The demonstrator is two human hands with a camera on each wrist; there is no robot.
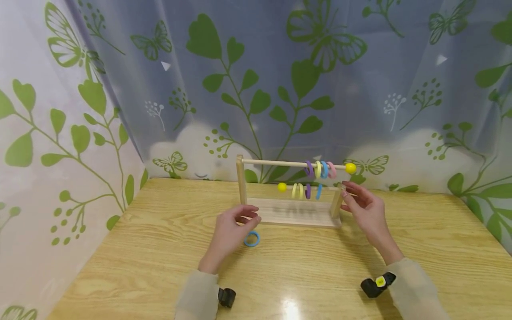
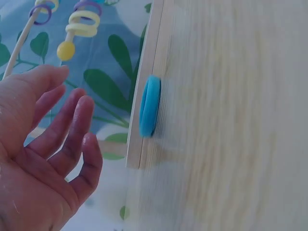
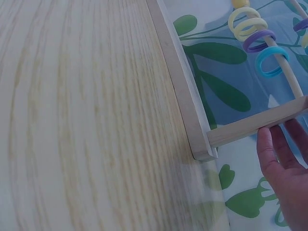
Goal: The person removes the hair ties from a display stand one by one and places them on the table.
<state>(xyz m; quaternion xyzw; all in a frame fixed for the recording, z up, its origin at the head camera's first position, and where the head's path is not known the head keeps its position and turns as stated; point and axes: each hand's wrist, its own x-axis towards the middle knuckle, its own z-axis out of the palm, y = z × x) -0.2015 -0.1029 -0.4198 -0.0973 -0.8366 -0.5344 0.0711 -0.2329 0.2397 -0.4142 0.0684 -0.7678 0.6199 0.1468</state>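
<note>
A wooden rack with a flat base [image 1: 296, 218] carries two rods with coloured rings. On the upper rod [image 1: 276, 163] hang purple, yellow, blue and pink rings; the lower rod bears two pale yellow rings [image 3: 249, 24], a purple ring [image 3: 259, 41] and a blue ring [image 3: 272, 62]. My right hand [image 1: 366, 213] holds the right post [image 1: 337, 204] near its top, thumb in front, index finger towards the back. Loosely bent and holding nothing, my left hand [image 1: 234, 229] hovers by the base's left front corner. Beside it a loose blue ring [image 1: 252, 238] lies flat on the table.
Yellow balls cap the upper rod's right end [image 1: 350, 168] and the lower rod's left end [image 1: 282, 187]. The left post [image 1: 241, 180] rises at the base's far left. Behind the wooden table [image 1: 304, 271] hangs a patterned curtain [image 1: 256, 89].
</note>
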